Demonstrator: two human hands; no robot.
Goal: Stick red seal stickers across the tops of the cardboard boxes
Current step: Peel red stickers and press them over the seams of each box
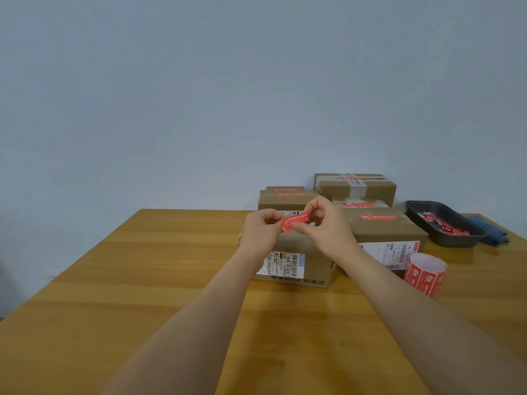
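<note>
Both hands, left hand (261, 228) and right hand (325, 226), pinch one red sticker (295, 221). It is held above the nearest cardboard box (296, 263) on the table (142, 280).

packing station | labelled cardboard boxes (387, 229) | wooden table (142, 280)

Red sticker (295, 220), white-lettered; brown boxes (385, 228)

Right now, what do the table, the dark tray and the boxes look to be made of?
Table: wood or wood-look laminate, honey-coloured, streaky grain, slight sheen. Dark tray: probably thin plastic or foam, matte black, with rounded moulded rim. Cardboard boxes: plain brown corrugated-looking card, matte, taped, with white printed labels.
</note>
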